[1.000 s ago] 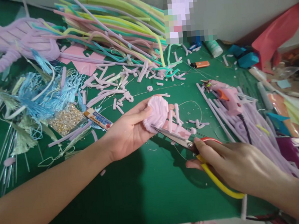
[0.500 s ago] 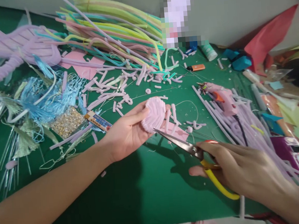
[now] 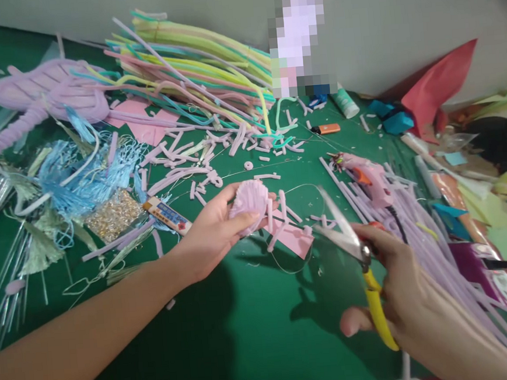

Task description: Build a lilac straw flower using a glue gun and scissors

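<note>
My left hand point(image 3: 215, 231) is closed on a rounded lilac piece made of pipe cleaners point(image 3: 249, 205), its thumb lying across the ribbed face. To the right, my right hand point(image 3: 402, 289) grips a pair of scissors point(image 3: 366, 257) with yellow handles. The blades are spread apart, point up and left, and are clear of the lilac piece. Between the two hands lie a pink paper piece point(image 3: 293, 238) and several short lilac pipe cleaner offcuts point(image 3: 282, 208) on the green table point(image 3: 265, 341).
A pink glue gun point(image 3: 369, 181) rests on long lilac pipe cleaners point(image 3: 420, 247) at right. Bundled coloured pipe cleaners point(image 3: 199, 59) lie at the back. Blue tassels point(image 3: 98, 167), a bag of gold beads point(image 3: 113, 215) and a large lilac wing-like form point(image 3: 52, 88) occupy the left. An orange lighter point(image 3: 328, 128) lies beyond.
The scissors have drawn back to the right from the lilac piece and their blades have opened. My left hand has shifted slightly left and turned the piece, its thumb now across it.
</note>
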### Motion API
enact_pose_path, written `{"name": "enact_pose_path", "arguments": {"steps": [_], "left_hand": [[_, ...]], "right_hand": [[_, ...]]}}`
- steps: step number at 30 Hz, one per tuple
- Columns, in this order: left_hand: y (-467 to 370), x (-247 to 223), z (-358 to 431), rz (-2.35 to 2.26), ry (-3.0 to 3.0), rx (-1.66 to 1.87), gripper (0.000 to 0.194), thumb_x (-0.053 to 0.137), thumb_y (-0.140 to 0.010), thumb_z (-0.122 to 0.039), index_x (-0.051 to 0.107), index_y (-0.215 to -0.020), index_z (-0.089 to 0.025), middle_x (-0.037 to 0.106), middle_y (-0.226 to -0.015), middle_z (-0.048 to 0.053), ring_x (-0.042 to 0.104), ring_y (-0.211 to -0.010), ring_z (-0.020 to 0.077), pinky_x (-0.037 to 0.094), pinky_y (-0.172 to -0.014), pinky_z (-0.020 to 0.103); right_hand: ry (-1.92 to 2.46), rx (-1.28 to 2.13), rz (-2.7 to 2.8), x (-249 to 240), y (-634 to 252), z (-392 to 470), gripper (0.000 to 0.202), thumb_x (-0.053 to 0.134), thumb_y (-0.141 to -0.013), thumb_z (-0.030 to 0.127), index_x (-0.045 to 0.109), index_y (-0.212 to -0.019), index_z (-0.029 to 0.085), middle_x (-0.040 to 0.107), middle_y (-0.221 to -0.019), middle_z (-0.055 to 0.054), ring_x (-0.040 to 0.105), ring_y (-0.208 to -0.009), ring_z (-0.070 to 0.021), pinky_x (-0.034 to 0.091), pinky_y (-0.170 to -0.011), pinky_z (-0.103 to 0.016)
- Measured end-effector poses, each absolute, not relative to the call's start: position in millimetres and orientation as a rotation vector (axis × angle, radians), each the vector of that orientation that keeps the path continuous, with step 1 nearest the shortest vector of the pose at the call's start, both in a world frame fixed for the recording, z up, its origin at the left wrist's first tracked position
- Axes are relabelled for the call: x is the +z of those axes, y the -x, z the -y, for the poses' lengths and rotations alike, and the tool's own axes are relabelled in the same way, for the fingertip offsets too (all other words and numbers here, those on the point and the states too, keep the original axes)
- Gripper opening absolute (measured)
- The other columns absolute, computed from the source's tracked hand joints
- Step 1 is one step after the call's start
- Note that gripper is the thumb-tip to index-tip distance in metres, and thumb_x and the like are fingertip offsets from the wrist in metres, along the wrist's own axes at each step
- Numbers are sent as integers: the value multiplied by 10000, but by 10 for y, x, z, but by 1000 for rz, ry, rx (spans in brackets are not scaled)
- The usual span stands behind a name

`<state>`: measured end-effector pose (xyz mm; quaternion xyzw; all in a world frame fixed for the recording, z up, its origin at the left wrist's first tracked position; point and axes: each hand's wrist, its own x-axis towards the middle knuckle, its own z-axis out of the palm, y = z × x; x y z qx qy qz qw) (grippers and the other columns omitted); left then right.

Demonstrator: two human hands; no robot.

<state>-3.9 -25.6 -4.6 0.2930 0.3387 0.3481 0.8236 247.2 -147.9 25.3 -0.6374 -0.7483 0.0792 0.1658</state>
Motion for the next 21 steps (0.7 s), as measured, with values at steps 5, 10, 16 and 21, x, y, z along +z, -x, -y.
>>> {"name": "enact_pose_path", "arguments": {"steps": [5,10,16,21], "left_hand": [[73,-19,263,-705,-734,686,491,667,-802,-20,594,-1226,-256,695,-1209,25,635,-1142,195,496,-935,275],[71,30,260,-704,-704,680,520,662,-798,-55,564,-1264,-265,706,-1180,44,678,-1015,193,502,-872,294],[45,12,278,-670,-682,707,337,654,-866,-158,614,-1194,-225,749,-987,56,707,-915,209,524,-763,282],[24,21,264,-671,-590,733,246,644,-855,-131,672,-1095,-176,754,-970,62,701,-888,198,541,-801,297]], "right_hand": [[1823,206,2083,324,-2526,1457,820,498,-809,762,311,-1424,254,604,-984,-115,652,-678,-243,574,-549,-368],[1922,-3,2103,395,-2422,1371,547,602,-855,572,472,-1280,253,640,-864,-59,627,-600,-192,498,-451,-264],[1821,-258,2281,275,-2391,1345,406,510,-881,295,489,-1280,222,620,-812,-49,580,-540,-173,446,-413,-259],[1843,-191,2209,227,-2417,1431,413,572,-853,294,531,-1261,243,640,-887,-65,626,-627,-189,485,-468,-276]]}}
